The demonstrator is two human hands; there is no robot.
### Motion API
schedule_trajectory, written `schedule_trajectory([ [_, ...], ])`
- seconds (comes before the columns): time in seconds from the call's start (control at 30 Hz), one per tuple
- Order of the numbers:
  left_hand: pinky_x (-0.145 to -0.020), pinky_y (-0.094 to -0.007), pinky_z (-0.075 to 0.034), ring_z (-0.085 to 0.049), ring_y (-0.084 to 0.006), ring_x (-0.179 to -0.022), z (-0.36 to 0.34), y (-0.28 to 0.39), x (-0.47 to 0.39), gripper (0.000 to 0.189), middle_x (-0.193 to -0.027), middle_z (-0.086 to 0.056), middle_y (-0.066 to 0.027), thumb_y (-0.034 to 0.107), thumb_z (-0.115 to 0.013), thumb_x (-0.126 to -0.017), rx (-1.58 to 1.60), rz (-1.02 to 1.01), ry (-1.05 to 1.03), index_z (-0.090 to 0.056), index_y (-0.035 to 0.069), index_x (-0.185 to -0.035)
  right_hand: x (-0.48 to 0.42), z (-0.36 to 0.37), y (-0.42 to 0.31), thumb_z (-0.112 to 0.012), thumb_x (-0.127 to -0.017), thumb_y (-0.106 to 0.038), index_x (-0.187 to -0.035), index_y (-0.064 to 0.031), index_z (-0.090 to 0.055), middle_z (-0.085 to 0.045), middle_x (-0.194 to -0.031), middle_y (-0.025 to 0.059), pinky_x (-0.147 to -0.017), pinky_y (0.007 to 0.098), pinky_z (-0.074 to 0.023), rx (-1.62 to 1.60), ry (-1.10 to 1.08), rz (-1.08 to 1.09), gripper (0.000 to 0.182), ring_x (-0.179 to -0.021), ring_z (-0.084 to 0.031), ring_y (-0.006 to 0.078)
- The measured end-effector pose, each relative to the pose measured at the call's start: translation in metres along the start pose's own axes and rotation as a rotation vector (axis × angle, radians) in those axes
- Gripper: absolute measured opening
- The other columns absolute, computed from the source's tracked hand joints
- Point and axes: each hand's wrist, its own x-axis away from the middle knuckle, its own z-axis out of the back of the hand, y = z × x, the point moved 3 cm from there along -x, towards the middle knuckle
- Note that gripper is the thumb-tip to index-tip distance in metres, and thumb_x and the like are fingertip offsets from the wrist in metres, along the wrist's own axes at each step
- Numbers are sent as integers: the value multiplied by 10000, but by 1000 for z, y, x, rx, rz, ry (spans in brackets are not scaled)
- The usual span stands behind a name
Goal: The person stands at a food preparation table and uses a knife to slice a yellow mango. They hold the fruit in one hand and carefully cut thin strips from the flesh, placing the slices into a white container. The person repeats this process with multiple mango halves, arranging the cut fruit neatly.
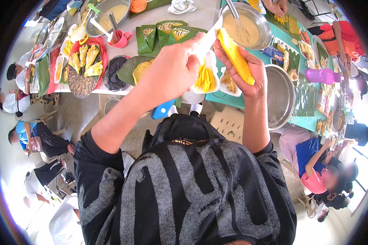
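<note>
My left hand (174,70) is closed around a knife (209,39) with a pale blade that points up and right. A blue piece (163,110) with a white dot, in line with the blade below my fist, may be its handle. In my right hand (251,70) lies a long, glossy yellow piece of fruit (236,58), its upper end beside the blade tip. Under my hands, a white foam tray (215,69) holds yellow strips (205,80). A second foam tray (234,91) with paler strips sits partly behind my right hand.
Steel bowls of batter with whisks (265,30) (93,23) stand at the back. Folded banana leaves (147,47), a pink cup (119,39) and a red-lined tray (101,46) lie leftward. A large steel pot (280,98) is beside my right forearm. Other people are around.
</note>
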Motion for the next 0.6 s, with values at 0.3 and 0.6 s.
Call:
schedule_trajectory([
  [0.3, -438, -229, -444, -514, -68, -465, -22, -3, -2, 499, -649, -580, -41, 95, -411, -932, 54, -105, 153, -345, 63, -1426, -3, 5, 5, -384, -965, -151, -1300, 118, -352, -447, -1308, 272, -1109, 459, -319, -68, -103, 39, 430, -1232, -454, 375],
  [0.6, -477, -267, -478, -563, -117, -460, -32, -1, -1, 488, -620, -601, -79, 68, -418, -921, -11, -159, 219, -364, 29, -1405, 2, -10, 11, -372, -972, -161, -1305, 81, -373, -471, -1300, 233, -1093, 444, -348, 269, 276, 251, 411, -1212, -480, 360],
])
